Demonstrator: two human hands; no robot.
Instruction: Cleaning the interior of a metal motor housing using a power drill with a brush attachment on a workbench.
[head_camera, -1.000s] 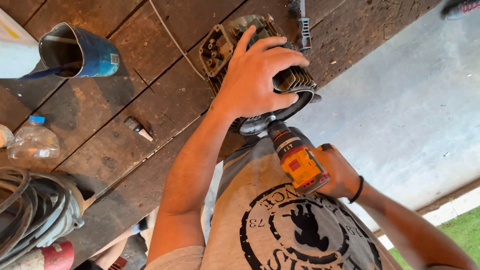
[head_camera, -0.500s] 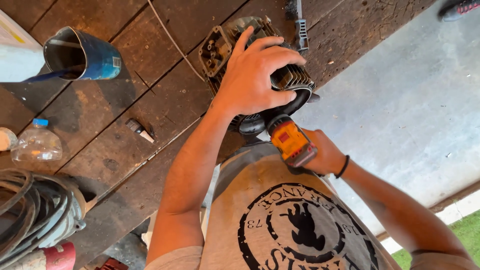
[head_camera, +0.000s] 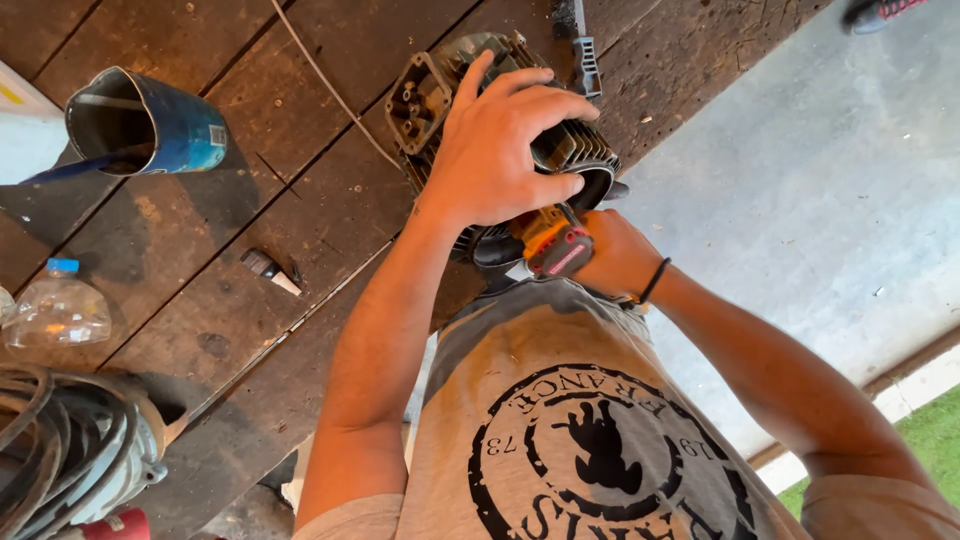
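A blue tin can (head_camera: 150, 130) lies on its side on the dark plank workbench (head_camera: 300, 230), well to the left of the fingers, its open mouth turned left with a thin stick inside. Below it, also far left of the fingers, lies a clear plastic bottle (head_camera: 55, 312) with a blue cap. A small dark bit with a pale tip (head_camera: 270, 270) rests between bottle and fingers. Coiled grey cable (head_camera: 60, 450) fills the lower left corner. Grey concrete floor (head_camera: 820, 200) spreads right of the fingers.
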